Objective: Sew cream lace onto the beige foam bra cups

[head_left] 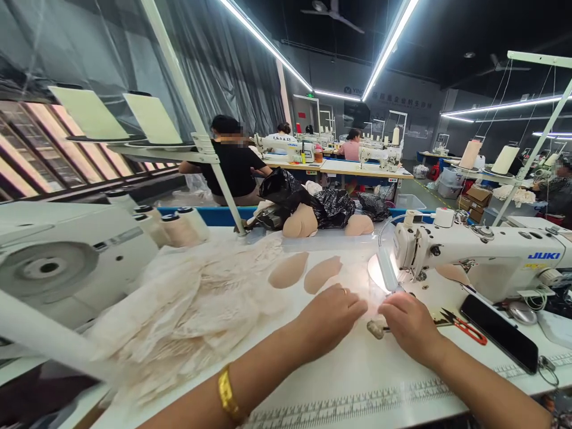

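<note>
My left hand [331, 317] hovers at the white tabletop with its fingers bent down and pressed together. Facing it, my right hand [410, 325] is closed in a pinch just in front of the sewing machine's lit needle area. What either hand holds, if anything, is too small or too pale to make out. Two beige cup-shaped pieces, a left pad [288, 270] and a right pad [322, 274], lie flat beyond my left hand. The white sewing machine [482, 250] stands to the right. A small greyish lump [375, 329] sits beside my right fingertips.
Cream lace fabric [192, 304] is heaped at left. Orange-handled thread snips [467, 328] and a black phone [500, 333] lie at right. Stacked beige cups [300, 221] and black plastic bags [290, 190] line the back edge. A co-worker [232, 161] sits ahead.
</note>
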The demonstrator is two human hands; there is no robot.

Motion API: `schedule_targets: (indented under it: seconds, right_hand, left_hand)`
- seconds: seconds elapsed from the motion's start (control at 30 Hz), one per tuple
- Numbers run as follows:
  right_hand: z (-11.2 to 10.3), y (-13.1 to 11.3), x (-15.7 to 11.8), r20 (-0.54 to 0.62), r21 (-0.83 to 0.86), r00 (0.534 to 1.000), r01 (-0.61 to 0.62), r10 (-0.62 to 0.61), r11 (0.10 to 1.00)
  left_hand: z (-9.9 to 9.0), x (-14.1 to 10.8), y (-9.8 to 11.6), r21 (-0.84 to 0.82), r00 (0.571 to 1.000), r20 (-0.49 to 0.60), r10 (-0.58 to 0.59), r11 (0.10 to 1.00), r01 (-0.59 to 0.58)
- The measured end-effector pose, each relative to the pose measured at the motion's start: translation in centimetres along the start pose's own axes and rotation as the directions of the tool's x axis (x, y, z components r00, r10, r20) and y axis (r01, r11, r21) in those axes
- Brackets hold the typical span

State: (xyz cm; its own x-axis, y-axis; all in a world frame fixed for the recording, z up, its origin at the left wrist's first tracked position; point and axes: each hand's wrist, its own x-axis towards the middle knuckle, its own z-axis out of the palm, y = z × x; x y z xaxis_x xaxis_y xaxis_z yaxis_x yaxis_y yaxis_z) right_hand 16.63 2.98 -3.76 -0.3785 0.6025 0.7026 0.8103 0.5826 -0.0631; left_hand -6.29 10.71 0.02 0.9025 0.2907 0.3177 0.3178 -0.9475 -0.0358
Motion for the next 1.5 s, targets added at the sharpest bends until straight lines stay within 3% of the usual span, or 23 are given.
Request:
schedule_targets:
  seconds: [0.1, 0.17, 0.27, 0.4, 0.67, 1.23, 1.5]
  right_hand:
    - [0.9, 2.7, -1.5, 0.148, 0.013, 0.987, 0.064, -0.065, 0.998]
    - [0.7, 3.7, -2.2, 0.198, 0.027, 0.977, 0.070, -0.074, 0.997]
    - [-0.3, 4.3, -2.7, 0.255, 0.104, 0.965, 0.041, -0.067, 0.994]
    - [-1.5, 4.1, -3.0, 0.229, 0.209, 0.973, -0.006, -0.043, 0.978]
    - [-2.7, 3.5, -2.5, 0.283, 0.160, 0.959, -0.043, -0.004, 0.986]
    - [-2.8, 3.4, -2.4, 0.290, 0.195, 0.956, -0.093, 0.033, 0.976]
    - [-2.5, 3.3, -2.7, 0.310, 0.187, 0.949, -0.120, 0.058, 0.975]
  left_hand:
    - [1.7, 0.9, 0.8, -0.051, 0.989, 0.085, 0.124, 0.991, -0.120]
    - [2.4, 2.0, 1.2, -0.052, 0.987, 0.033, 0.158, 0.986, -0.156]
    - [3.4, 3.4, 1.2, -0.010, 0.994, -0.018, 0.109, 0.994, -0.109]
    - [4.6, 3.3, 1.0, 0.016, 0.992, -0.117, 0.055, 0.998, -0.053]
    - [5.5, 2.6, 1.4, 0.006, 0.974, -0.216, 0.072, 0.997, -0.072]
    - [6.1, 2.6, 1.5, -0.031, 0.970, -0.245, 0.002, 0.999, -0.010]
    - [6.6, 2.8, 1.5, -0.032, 0.935, -0.328, 0.132, 0.988, -0.150]
